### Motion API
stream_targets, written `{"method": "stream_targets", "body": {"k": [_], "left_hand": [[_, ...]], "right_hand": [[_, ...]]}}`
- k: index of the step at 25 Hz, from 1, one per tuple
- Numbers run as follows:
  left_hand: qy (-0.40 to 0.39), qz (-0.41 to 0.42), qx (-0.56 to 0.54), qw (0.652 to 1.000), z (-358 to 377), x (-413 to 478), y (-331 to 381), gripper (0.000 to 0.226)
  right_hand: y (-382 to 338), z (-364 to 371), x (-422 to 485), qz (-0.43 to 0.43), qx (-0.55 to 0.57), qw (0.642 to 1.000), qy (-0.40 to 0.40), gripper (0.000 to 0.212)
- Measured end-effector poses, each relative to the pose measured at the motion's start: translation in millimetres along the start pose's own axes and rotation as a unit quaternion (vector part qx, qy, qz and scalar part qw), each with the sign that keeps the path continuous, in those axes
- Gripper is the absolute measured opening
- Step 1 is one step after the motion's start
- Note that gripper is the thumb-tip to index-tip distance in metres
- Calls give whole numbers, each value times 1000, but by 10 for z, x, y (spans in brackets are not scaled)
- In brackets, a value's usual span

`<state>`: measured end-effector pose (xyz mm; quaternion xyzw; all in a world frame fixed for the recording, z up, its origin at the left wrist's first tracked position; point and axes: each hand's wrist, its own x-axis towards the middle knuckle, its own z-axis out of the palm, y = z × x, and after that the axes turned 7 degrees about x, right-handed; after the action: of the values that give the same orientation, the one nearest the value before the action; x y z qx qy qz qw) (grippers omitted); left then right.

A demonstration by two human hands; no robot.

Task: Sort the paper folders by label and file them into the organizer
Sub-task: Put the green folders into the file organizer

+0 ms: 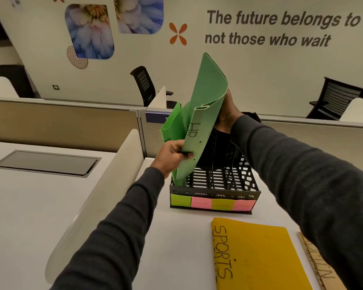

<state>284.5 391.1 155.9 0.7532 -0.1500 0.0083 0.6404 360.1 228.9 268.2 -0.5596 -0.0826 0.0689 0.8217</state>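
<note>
A black mesh organizer stands on the white desk, with green and pink sticky labels along its front. I hold a green folder marked "HR" upright over its leftmost slot. My left hand pinches the folder's lower edge. Gripping its upper right side is my right hand, and the folder bends there. Another green folder stands in the leftmost slot behind it. Flat on the desk in front lie a yellow folder marked "SPORTS" and, at the right, a brown folder partly under my right sleeve.
A beige divider panel runs along the desk's left side. Beyond it is another desk with a grey cable hatch. Low partitions and black office chairs stand behind the organizer.
</note>
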Motion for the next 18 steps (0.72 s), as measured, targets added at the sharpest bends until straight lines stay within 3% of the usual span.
{"method": "stream_targets", "body": {"k": [7,11,15,18], "left_hand": [[6,-37,0,999,-84,54,-397,42],[43,-59,4,997,-96,66,-640,46],[101,-138,86,982,-77,-11,-990,39],[114,-144,211,960,-47,12,-1068,33]], "right_hand": [[300,-95,250,62,-29,996,-52,94],[342,-157,318,149,-40,985,-73,112],[422,-64,264,176,-103,979,1,97],[461,-8,279,161,-139,972,99,86]]}}
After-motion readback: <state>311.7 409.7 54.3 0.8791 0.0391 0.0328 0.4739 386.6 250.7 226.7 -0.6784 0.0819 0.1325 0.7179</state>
